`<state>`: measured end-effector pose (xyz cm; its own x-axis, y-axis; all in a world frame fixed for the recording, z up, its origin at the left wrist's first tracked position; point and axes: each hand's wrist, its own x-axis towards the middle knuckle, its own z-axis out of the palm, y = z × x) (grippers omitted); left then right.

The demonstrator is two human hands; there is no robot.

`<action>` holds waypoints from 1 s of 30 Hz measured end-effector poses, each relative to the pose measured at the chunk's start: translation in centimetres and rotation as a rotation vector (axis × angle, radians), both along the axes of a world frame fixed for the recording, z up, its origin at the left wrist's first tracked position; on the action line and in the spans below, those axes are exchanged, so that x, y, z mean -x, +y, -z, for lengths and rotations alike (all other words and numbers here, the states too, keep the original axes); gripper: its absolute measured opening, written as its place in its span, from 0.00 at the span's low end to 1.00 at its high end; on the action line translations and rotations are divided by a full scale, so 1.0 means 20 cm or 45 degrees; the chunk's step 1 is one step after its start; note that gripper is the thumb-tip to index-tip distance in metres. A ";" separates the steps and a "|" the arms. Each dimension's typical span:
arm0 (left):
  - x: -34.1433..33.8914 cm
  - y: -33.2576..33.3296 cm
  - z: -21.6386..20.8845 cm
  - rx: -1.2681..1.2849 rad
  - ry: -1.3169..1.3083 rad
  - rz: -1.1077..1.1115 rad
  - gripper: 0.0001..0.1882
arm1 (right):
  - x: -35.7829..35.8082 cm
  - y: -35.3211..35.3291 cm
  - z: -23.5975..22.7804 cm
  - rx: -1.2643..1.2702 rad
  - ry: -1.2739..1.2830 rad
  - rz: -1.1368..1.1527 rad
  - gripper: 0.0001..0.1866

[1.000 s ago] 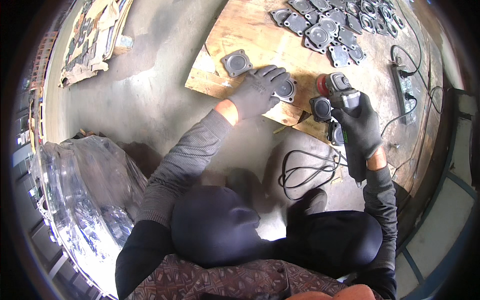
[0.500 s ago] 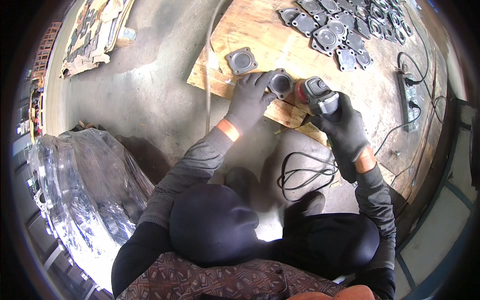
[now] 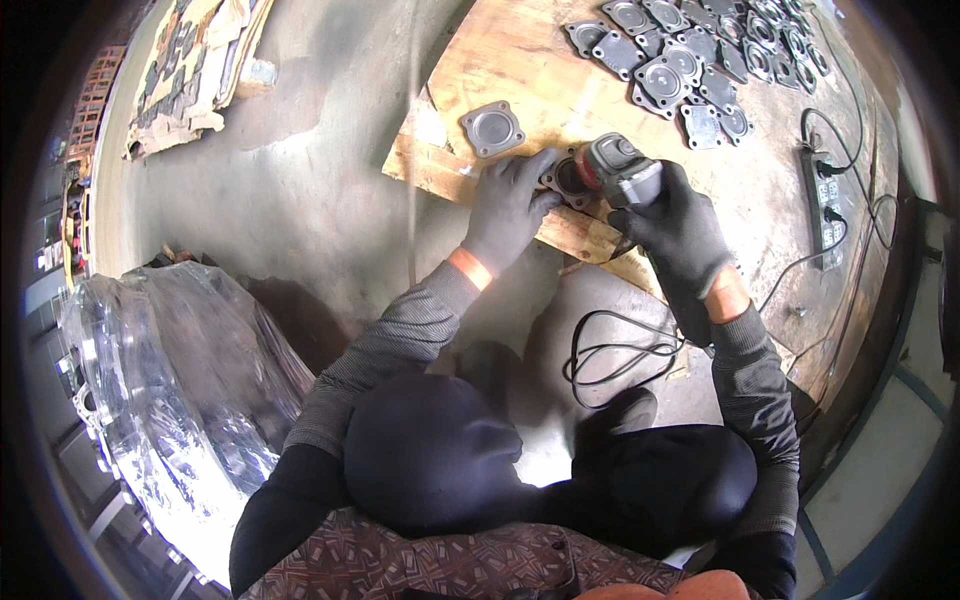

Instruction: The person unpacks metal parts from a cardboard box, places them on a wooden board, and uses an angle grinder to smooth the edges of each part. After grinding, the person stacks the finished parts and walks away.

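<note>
My right hand (image 3: 688,228), in a dark grey glove, is wrapped round the body of an angle grinder (image 3: 622,168). Its reddish disc end overlaps the right side of a dark metal flange plate (image 3: 568,182) with a round recess and corner holes. At the left edge of that plate, my gloved left hand (image 3: 508,208) grips it by thumb and fingers against the front of the wooden tabletop (image 3: 540,70). The disc's exact contact with the plate is hidden by the grinder head. Just beyond my left hand lies a second flange plate (image 3: 493,129), flat on the wood.
Several similar plates (image 3: 665,80) are heaped at the far right of the tabletop. A power strip (image 3: 824,210) with plugged-in cords lies at the right. Below the table edge hangs a looped black cable (image 3: 625,345). A plastic-wrapped metal object (image 3: 190,380) stands on the left.
The grinder in my right hand has moved left, from beside the flange plate to over its right part. My left hand keeps its hold. The whole view has shifted slightly.
</note>
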<state>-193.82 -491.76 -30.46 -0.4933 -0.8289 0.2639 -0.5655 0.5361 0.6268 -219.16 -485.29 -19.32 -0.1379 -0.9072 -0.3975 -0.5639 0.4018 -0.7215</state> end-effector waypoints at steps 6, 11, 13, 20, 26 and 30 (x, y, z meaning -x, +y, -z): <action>-0.02 -0.01 -0.04 -0.069 -0.078 0.066 0.35 | 0.05 0.08 0.01 0.063 -0.121 0.045 0.32; 0.00 -0.17 -0.09 0.010 -0.286 0.421 0.36 | 0.15 0.29 -0.09 0.131 -0.214 0.286 0.34; 0.02 -0.24 -0.10 0.086 -0.349 0.584 0.36 | 0.18 0.33 -0.10 0.086 -0.119 0.275 0.35; 0.03 -0.12 -0.06 -0.149 -0.237 0.230 0.39 | 0.14 0.33 -0.01 0.109 -0.109 0.193 0.36; -0.01 -0.11 -0.04 -0.089 -0.128 0.190 0.39 | 0.09 0.27 -0.02 0.027 -0.004 0.079 0.38; -0.03 -0.11 -0.03 -0.102 -0.113 0.208 0.39 | 0.05 0.24 -0.02 -0.002 0.006 0.062 0.38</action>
<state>-193.30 -494.00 -29.82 -0.6412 -0.7525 0.1501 -0.5300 0.5758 0.6225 -220.10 -480.40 -18.82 -0.1840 -0.8988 -0.3978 -0.5469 0.4299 -0.7184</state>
